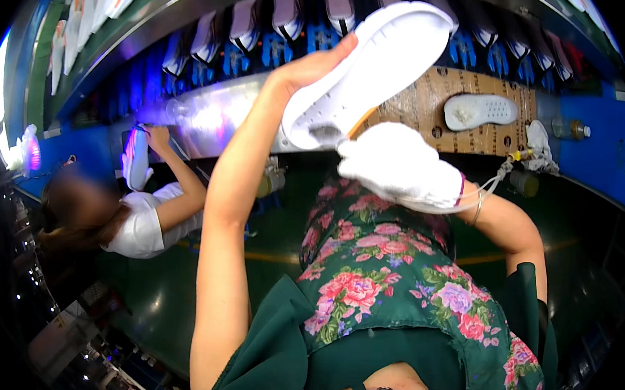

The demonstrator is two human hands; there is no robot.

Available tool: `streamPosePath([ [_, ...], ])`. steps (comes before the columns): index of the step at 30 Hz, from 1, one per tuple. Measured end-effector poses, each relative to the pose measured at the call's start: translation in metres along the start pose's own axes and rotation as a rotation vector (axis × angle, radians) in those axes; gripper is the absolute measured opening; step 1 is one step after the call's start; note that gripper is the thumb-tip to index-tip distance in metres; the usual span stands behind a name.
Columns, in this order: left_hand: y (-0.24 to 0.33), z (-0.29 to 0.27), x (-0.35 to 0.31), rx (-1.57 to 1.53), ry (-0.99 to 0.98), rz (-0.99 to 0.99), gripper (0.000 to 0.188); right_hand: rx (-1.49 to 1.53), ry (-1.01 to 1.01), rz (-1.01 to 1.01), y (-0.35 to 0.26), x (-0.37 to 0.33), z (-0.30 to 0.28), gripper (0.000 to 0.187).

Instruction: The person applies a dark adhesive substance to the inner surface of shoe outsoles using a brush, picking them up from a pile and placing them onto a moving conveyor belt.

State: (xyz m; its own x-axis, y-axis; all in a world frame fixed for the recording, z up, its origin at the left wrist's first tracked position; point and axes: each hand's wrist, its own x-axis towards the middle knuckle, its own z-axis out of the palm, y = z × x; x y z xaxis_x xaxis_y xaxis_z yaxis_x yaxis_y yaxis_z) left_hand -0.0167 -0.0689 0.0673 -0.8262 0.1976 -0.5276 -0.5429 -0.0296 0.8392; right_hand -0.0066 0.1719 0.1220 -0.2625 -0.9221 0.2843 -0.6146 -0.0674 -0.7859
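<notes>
My left hand (320, 64), bare, grips the edge of a large white shoe sole (383, 62) and holds it up at a tilt above the bench edge. Small holes dot the sole's lower end, which also has a greyish oval patch. Close to that end is my right hand (401, 165), in a white glove with its fingers closed. A thin orange stick (362, 123) pokes out between the glove's fingertips and the sole; its working end cannot be made out. A pale cord loops around the right wrist.
On the bench's cardboard sheet (420, 105) lies another white sole (480, 112). A crumpled white cloth (540, 147) and a clear bottle (571, 129) are at the right. Shoe uppers (245, 23) hang in a row on blue holders behind. At left a co-worker (152, 213) handles a shoe (137, 159).
</notes>
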Motion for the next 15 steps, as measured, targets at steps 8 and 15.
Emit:
streamPosePath([
  [8,0.026,-0.001,-0.009,-0.105,0.102,0.181,0.089,0.234,0.217,0.037,-0.008,0.011,-0.02,0.022],
  [15,0.122,-0.042,0.011,-0.764,-0.214,0.984,0.087,1.286,0.776,0.299,-0.001,0.036,-0.046,0.02],
])
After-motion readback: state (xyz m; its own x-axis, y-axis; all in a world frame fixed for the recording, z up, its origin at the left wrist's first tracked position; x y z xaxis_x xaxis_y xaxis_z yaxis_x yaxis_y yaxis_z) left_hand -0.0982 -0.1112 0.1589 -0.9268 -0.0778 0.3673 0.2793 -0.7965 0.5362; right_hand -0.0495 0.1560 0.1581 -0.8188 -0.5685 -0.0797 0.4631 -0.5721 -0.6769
